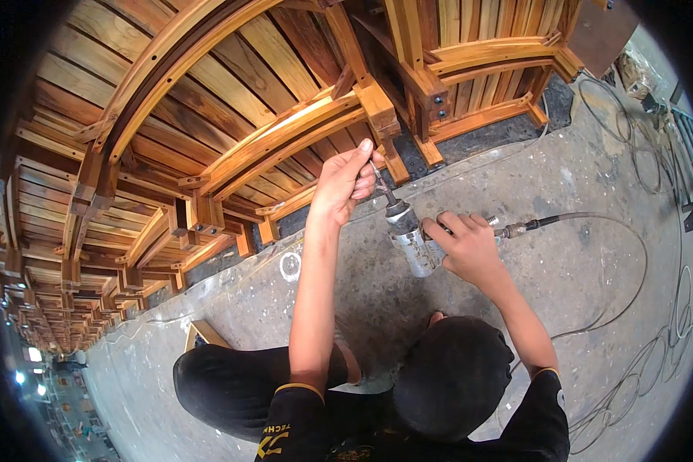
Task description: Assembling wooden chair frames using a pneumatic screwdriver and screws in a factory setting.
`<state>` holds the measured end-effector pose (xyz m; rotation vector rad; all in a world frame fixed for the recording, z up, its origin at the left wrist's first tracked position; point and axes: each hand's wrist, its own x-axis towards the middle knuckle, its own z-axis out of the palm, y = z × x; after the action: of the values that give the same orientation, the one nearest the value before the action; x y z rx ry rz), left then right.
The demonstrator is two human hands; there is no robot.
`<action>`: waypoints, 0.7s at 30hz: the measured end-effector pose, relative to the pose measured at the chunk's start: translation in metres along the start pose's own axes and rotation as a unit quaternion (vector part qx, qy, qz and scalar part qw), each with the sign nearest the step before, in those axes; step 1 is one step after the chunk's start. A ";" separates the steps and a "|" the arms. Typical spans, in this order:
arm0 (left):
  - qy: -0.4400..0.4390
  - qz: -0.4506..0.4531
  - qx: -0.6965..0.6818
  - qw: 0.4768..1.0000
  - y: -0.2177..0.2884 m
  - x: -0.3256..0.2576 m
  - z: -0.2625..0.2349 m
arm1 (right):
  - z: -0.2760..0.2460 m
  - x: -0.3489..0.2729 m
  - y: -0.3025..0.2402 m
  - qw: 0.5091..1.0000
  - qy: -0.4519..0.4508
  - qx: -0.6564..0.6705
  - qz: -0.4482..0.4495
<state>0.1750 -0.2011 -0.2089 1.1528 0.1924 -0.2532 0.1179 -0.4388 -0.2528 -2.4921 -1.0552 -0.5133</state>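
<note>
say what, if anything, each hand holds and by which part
The right hand holds a pneumatic driver by its handle. The left hand has its fingertips at the driver's bit; what they pinch is unclear.

The right hand (pixel 470 246) is covering the handle of the air tool (pixel 417 252). The left hand (pixel 343 183) is hiding one end of the slim shaft (pixel 379 180) at the tool's nose, whose exact shape is proving too small to tell. The hose (pixel 585 215) is passing out of sight behind the right forearm (pixel 525 317). The left knee (pixel 208 385) is blocking part of an angled wooden piece (pixel 205 332). The top edge is cutting off the wooden frames (pixel 281 146); far ones are blurring together. The lower edge is cropping the black shirt (pixel 300 423).
</note>
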 end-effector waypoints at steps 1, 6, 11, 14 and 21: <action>-0.001 -0.001 0.000 1.000 0.001 0.000 0.000 | 0.000 0.000 0.001 1.000 -0.001 -0.002 -0.003; -0.029 0.010 0.063 0.998 0.000 0.001 -0.003 | -0.002 -0.004 0.002 1.000 -0.024 -0.007 0.001; -0.013 0.014 0.110 0.994 -0.001 0.000 0.002 | -0.004 -0.007 0.004 0.999 -0.033 -0.014 0.002; 0.008 0.020 0.126 0.992 -0.007 0.001 0.003 | -0.004 -0.010 0.004 0.999 -0.041 -0.009 0.004; 0.007 -0.042 0.108 0.993 -0.022 0.005 -0.008 | 0.002 -0.022 0.006 0.995 -0.096 0.017 0.009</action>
<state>0.1732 -0.2021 -0.2324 1.3631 0.2302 -0.3459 0.1087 -0.4546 -0.2661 -2.5574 -1.0998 -0.2522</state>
